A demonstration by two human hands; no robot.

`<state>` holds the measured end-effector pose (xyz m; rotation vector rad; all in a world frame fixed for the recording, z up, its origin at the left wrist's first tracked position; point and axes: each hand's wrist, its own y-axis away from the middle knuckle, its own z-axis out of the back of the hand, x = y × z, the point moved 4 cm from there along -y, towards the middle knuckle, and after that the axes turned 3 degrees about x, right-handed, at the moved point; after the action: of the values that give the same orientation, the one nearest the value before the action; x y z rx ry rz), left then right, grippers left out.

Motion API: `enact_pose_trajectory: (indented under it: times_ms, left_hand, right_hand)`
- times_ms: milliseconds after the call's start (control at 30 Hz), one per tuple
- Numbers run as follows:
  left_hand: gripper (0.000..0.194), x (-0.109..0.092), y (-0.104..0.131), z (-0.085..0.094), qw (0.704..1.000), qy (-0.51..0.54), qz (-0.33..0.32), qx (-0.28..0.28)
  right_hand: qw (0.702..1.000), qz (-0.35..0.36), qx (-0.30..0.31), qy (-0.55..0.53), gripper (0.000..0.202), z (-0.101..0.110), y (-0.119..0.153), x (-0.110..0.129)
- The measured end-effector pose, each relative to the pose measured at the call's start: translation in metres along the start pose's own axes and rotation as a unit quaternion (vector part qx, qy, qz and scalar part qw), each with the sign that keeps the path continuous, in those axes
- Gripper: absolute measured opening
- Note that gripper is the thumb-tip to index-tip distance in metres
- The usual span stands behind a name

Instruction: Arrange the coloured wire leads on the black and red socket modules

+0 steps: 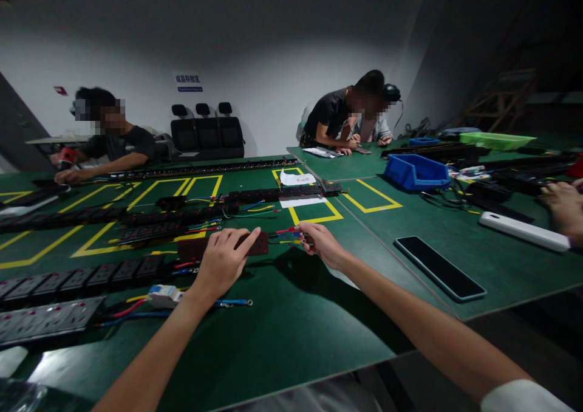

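Note:
In the head view, a dark reddish socket strip (260, 245) lies across the middle of the green table. My left hand (223, 257) is closed over it from above, the index finger stretched along its top. Red, blue and yellow-green wires (283, 234) come out of the strip's right end. Their tips are pinched between the thumb and fingers of my right hand (321, 242). Left of my forearm sit black socket strips (50, 321) and a small white circuit breaker (164, 296) with coloured wires. Blue wire ends with ring lugs (237, 303) show beside my left wrist.
A phone (439, 268), a white bar-shaped object (523, 231) and a blue bin (416, 172) are on the right. More socket strips (273, 193) lie beyond my hands. One co-worker (118, 141) is at the far left, two at the back; another person's hand (565, 208) is at right.

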<state>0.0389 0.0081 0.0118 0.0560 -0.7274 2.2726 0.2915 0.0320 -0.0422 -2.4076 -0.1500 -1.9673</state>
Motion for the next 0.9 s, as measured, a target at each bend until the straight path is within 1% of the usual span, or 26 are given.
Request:
enact_pose_trajectory:
  times_ms: [233,467,733,900]
  left_hand:
    - [0.069,-0.0008,0.0,0.0012,1.0,0.005,0.0,-0.003]
    - [0.068,-0.0018,-0.0006,0.002,1.0,-0.001,-0.003,-0.005]
    - [0.067,-0.0023,0.0,0.0033,1.0,0.014,-0.018,-0.012]
    - [0.069,-0.0032,0.0003,0.0025,1.0,0.011,-0.013,-0.003]
  right_hand:
    - [1.0,0.001,-0.005,0.002,0.038,-0.0005,0.0011,0.0017]
    - [0.999,0.018,-0.027,0.009,0.039,0.0001,-0.0006,0.0027]
    - [0.999,-0.001,-0.011,-0.035,0.037,0.0008,-0.0022,-0.002]
    - [0.999,0.01,-0.03,-0.025,0.044,0.0003,-0.0035,-0.0038]
